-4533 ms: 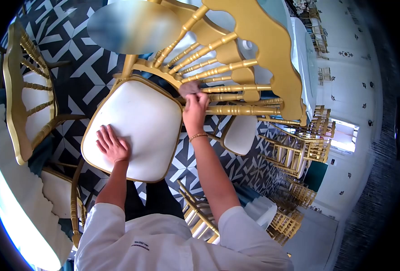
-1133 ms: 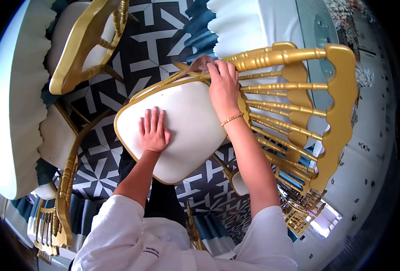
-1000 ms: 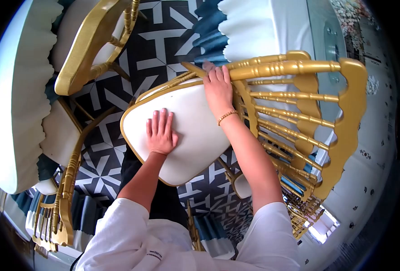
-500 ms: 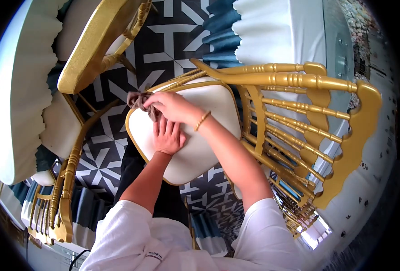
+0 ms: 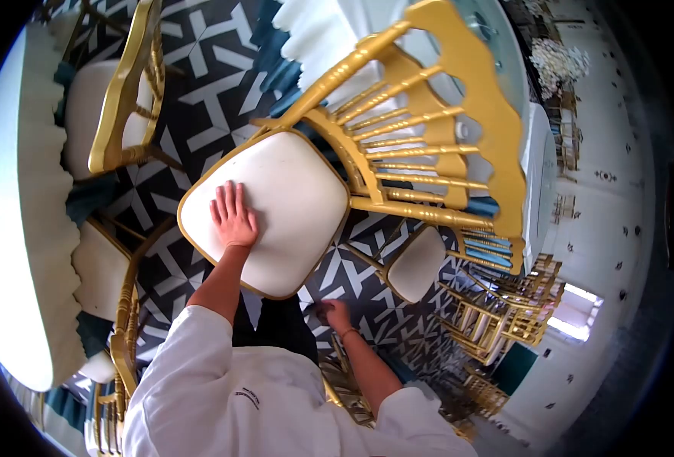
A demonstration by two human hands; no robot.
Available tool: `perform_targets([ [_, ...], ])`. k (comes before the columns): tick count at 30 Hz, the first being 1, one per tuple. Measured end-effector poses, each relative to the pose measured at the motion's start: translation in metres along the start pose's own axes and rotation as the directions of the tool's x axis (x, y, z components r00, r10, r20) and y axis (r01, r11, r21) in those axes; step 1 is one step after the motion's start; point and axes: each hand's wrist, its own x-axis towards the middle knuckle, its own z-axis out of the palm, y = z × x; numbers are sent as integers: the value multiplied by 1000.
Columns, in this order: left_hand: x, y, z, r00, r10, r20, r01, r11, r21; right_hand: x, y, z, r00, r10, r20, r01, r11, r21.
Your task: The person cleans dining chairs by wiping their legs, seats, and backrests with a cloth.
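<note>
My left hand (image 5: 235, 221) lies flat on the cream seat pad (image 5: 291, 206) of a gold chair, fingers stretched out, holding nothing. The chair's gold spindle back (image 5: 420, 164) rises to the right of the pad. Lower down, beside my dark trousers, my right hand (image 5: 337, 316) is closed, away from the seat. A small dark brown bit of the cloth (image 5: 322, 309) shows at its fingers; most of it is hidden.
More gold chairs stand close by: one at the upper left (image 5: 124, 99), one at the right (image 5: 417, 266). A white-draped table (image 5: 28, 228) is on the left. Stacked gold chairs (image 5: 497, 312) stand further off. The floor (image 5: 215, 114) has a black and white pattern.
My right hand has left the seat with the brown cloth and dropped to the lower right, near my legs. The left hand stays flat on the pad. The view has turned.
</note>
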Motion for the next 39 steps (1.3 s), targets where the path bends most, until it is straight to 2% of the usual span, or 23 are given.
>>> perform_targets([
  [2,-1,-4,1,999,35,-5,-35,999,-16,-14,34,-8,985,116,-125,-80,962,260],
  [3,0,-7,2,998,56,-25,-56,998,-36,-12,46,-18,970,138,-201,-76,955,286],
  [4,1,-10,0,998,70,-2,-70,996,-60,-16,36,-37,939,307,-153,-175,813,555],
  [6,2,-16,-20,991,119,56,-106,977,-187,-22,6,-98,906,219,-362,-12,869,494],
  [7,4,-25,-30,985,148,93,-119,959,-258,-17,-1,-128,874,176,-452,109,836,537],
  [9,-11,-46,-36,985,-78,-154,29,953,-302,-17,-48,-208,789,109,-604,350,729,589],
  [11,-30,-66,-40,870,-340,-356,268,934,-236,-44,-135,-300,591,-111,-799,570,759,316],
  [12,-40,-121,16,766,-620,-168,450,705,-549,-34,-144,-339,454,-292,-842,659,746,97],
  [13,-50,-169,66,566,-823,42,557,345,-755,-42,-184,-376,382,-434,-816,690,721,-61],
  [14,-52,-107,-6,366,-602,709,612,-419,-671,-38,-206,-404,446,-477,-758,728,685,-3],
  [15,-59,-72,-24,477,-495,726,476,-549,-687,-27,-221,-426,500,-520,-693,758,650,59],
  [17,-69,-53,-19,431,-569,700,616,-381,-689,10,-241,-451,612,-665,-427,769,627,126],
  [18,-73,-56,-6,423,-615,666,589,-372,-718,19,-250,-457,612,-658,-438,769,625,136],
  [20,-75,-81,35,442,-680,585,535,-324,-780,25,-260,-461,723,-636,-268,667,744,34],
  [21,-71,-77,27,449,-677,583,546,-310,-779,28,-257,-461,729,-625,-280,660,750,44],
  [23,-73,-60,8,421,-691,587,610,-263,-748,29,-255,-459,677,-638,-367,618,763,-188],
  [24,-72,-65,11,386,-715,583,656,-231,-718,30,-254,-458,680,-632,-371,612,768,-187],
  [27,-71,-68,20,347,-747,567,670,-226,-707,24,-255,-453,772,-532,-347,589,804,80],
  [28,-73,-68,21,412,-716,563,629,-224,-745,11,-257,-452,787,-507,-351,571,814,106],
  [29,-74,-70,20,417,-716,559,627,-219,-748,-4,-259,-449,786,-507,-354,574,812,110],
  [31,-77,-60,6,511,-608,608,561,-300,-772,-35,-263,-439,712,-579,-398,659,746,93],
  [37,-73,-75,-13,493,-514,702,576,-412,-706,-87,-256,-405,682,-534,-500,663,740,114],
  [39,-72,-87,-21,499,-471,727,591,-428,-683,-107,-258,-399,657,-555,-511,646,763,1],
])
